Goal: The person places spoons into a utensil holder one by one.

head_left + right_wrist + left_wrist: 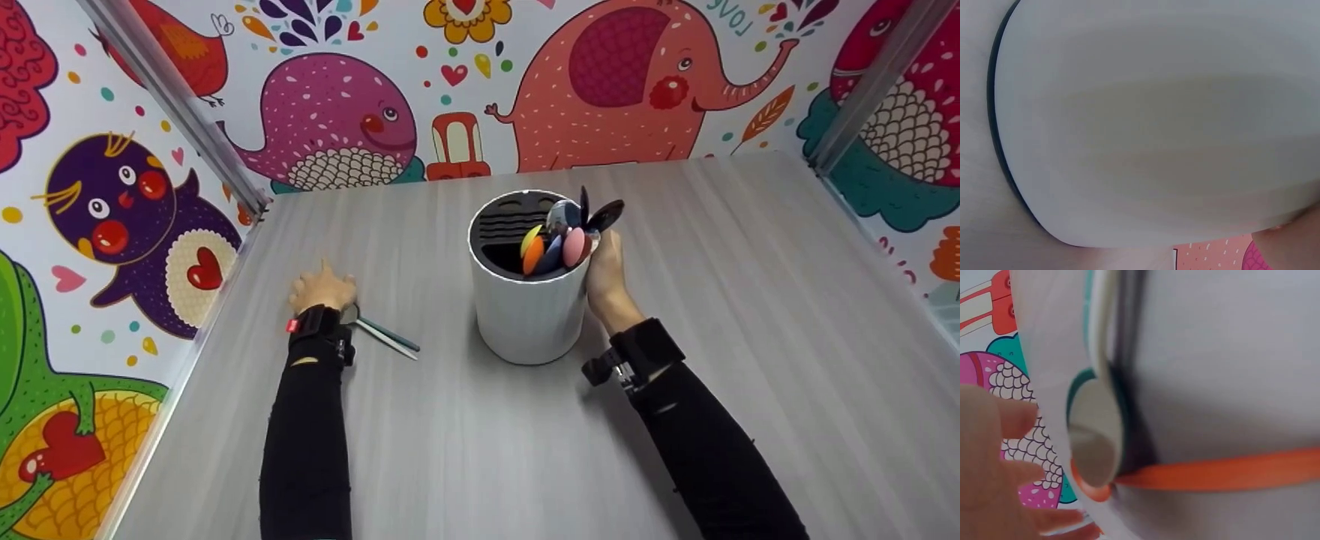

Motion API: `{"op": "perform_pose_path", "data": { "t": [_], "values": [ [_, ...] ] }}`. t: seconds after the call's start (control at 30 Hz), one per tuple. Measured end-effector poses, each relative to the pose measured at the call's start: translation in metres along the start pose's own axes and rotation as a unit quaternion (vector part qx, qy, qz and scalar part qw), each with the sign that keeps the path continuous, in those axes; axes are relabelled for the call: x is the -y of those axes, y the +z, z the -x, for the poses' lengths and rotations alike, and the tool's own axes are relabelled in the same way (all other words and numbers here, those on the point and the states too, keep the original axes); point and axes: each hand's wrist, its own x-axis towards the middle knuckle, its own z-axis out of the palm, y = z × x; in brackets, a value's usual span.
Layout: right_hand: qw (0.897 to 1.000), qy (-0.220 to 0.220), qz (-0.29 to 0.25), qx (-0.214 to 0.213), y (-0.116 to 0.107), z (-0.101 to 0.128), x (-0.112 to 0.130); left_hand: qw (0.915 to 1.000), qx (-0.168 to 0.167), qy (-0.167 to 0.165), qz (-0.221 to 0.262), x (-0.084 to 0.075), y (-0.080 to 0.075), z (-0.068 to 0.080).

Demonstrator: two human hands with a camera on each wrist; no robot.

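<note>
A white holder [529, 307] stands upright near the middle of the grey table [750, 337], with a black slotted insert at its top and a cluster of spoons [562, 240] poking out of the right side of its mouth: orange, yellow, pink, blue, black and one shiny metal bowl. The right hand [606, 277] rests against the holder's right wall, fingers reaching up toward the rim just beside the spoon bowls; whether they curl round a spoon or only press the wall cannot be told from the head view, and the right wrist view shows little more than the white wall [1151, 129] filling the picture. The left hand [322, 289] lies on the table well to the left of the holder, palm down, over the bowl ends of a few loose spoons [386, 336] whose white and teal handles stick out toward the holder. From the left wrist the fingers [1010, 416] appear loosely bent just beside a white spoon [1095, 433] that lies on top of a teal one and an orange one [1224, 472]; a firm grip is not visible. Colourful cartoon animal walls [337, 112] enclose the table.
</note>
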Motion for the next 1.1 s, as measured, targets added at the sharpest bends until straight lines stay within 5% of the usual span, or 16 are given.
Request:
{"op": "perform_pose_path", "data": {
  "t": [0.5,0.73,1.1],
  "values": [
    [1.000,-0.008,0.005,0.005,-0.001,-0.002,-0.003,0.9994,-0.026,0.011,-0.019,0.008,0.007,0.001],
    [0.999,0.000,0.004,0.037,-0.002,-0.002,-0.001,0.9964,-0.075,0.039,-0.002,0.009,0.009,0.001],
    [1.000,-0.005,0.010,0.017,-0.002,0.000,0.000,0.9951,-0.077,0.025,0.057,0.006,0.013,-0.001]
  ]
}}
